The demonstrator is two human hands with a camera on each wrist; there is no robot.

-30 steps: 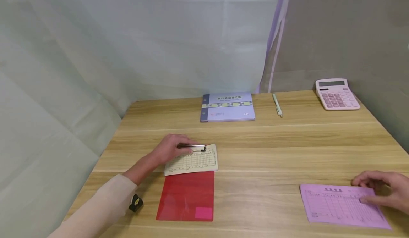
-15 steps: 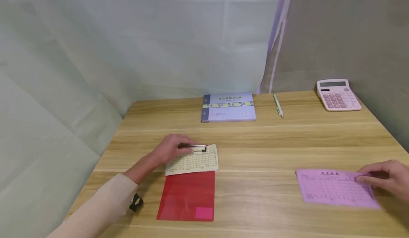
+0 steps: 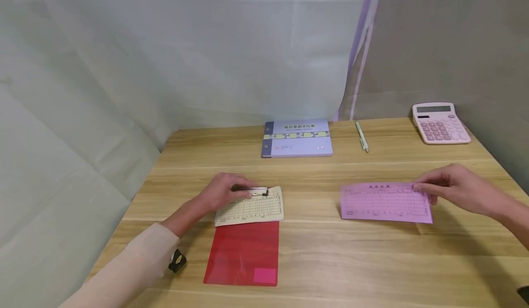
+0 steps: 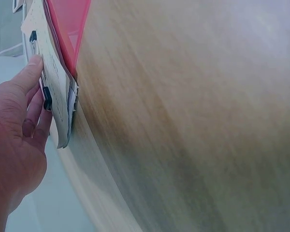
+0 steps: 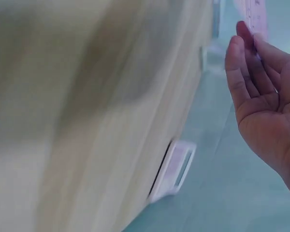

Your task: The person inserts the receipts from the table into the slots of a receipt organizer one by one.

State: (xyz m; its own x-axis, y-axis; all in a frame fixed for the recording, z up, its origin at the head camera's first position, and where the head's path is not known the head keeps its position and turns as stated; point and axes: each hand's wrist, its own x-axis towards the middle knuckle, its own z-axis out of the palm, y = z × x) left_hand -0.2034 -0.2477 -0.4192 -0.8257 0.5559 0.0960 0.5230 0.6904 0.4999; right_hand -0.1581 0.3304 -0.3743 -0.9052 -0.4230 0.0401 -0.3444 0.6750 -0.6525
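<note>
On the left of the table lies a see-through red clipboard [image 3: 244,250], with cream printed forms [image 3: 252,211] at its upper end. My left hand [image 3: 223,192] pinches the metal clip [image 3: 259,192] there, the thumb over the near side. In the left wrist view the same clip [image 4: 47,99] lies between thumb and fingers, above the stack of sheets. My right hand [image 3: 463,189] holds a pink printed form [image 3: 382,202] by its upper right corner, between thumb and fingers. The form is raised off the table, to the right of the clipboard. Only its end [image 5: 256,19] shows in the right wrist view.
A lilac account book [image 3: 297,138] lies at the back edge of the wooden table [image 3: 330,262]. To its right are a pale green pen [image 3: 362,137] and a pink calculator [image 3: 441,123]. Curtains hang behind. A small black object [image 3: 177,261] shows beside the left sleeve.
My right hand has lifted the pink form from the lower right and carried it leftward and farther back, toward the clipboard. My left hand stays on the clip.
</note>
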